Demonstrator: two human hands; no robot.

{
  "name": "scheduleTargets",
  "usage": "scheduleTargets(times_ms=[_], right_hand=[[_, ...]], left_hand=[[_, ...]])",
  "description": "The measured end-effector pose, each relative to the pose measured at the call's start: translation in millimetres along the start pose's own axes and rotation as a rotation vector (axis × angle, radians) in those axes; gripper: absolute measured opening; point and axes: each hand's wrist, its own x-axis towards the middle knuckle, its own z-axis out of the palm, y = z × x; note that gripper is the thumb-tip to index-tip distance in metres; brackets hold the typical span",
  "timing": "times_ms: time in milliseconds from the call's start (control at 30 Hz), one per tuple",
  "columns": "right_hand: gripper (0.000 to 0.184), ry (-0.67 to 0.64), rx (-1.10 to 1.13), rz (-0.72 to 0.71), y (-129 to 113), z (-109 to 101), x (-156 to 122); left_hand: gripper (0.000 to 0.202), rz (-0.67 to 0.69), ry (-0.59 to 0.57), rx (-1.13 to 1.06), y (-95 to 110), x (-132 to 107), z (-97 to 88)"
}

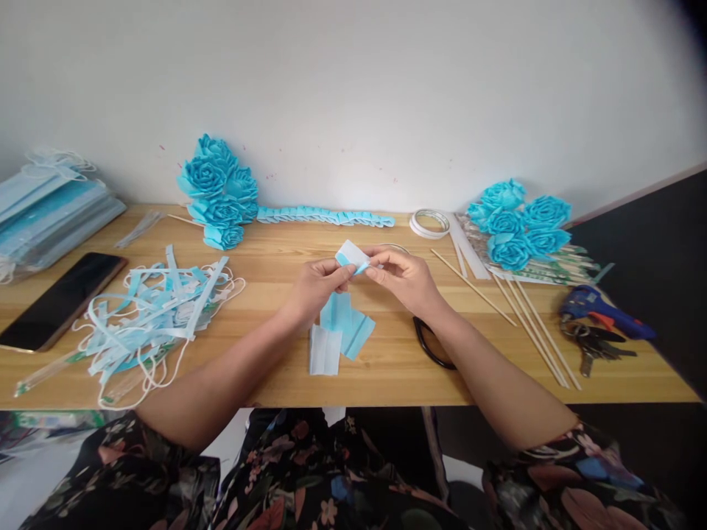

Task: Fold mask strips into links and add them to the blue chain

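Both hands meet over the middle of the table, holding one small piece of mask fabric (pixel 352 254), white with a blue folded edge. My left hand (pixel 323 283) pinches its left lower side between thumb and fingers. At the right corner, my right hand (pixel 402 274) pinches the blue edge with thumb and forefinger. Just below the hands lie several cut squares of blue and white mask fabric (pixel 338 331), partly overlapping. Under my right forearm shows the black handle of what look like scissors (pixel 431 342); the rest of them is hidden.
Mask scraps and ear loops (pixel 160 313) pile at left beside a phone (pixel 63 298) and stacked masks (pixel 49 206). Blue fabric flowers (pixel 218 188) and a pleated strip (pixel 325 216) lie behind. At right are tape (pixel 429 223), more flowers (pixel 519 224), sticks (pixel 533 331), a glue gun (pixel 605 311) and keys (pixel 596 344).
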Motion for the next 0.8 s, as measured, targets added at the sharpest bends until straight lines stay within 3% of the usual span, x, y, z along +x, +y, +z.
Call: scheduleTargets(times_ms=[133,567,700,800], right_hand=[[0.022,-0.002,0.013,0.067,2,1,1],[0.02,0.021,0.042,0.085,0,2,1],[0.021,-0.07,0.034,0.071,-5,-8,2],[0.045,-0.176,-0.085,-0.06,-13,-18,3]], left_hand=[[0.035,-0.006,0.009,0.008,-1,0,0.2],[0.028,-0.012,0.016,0.014,0,-1,-0.3],[0.028,-0.008,0.025,-0.049,2,-1,-1.1],[0.03,-0.042,0.01,-0.148,2,1,-2.4]])
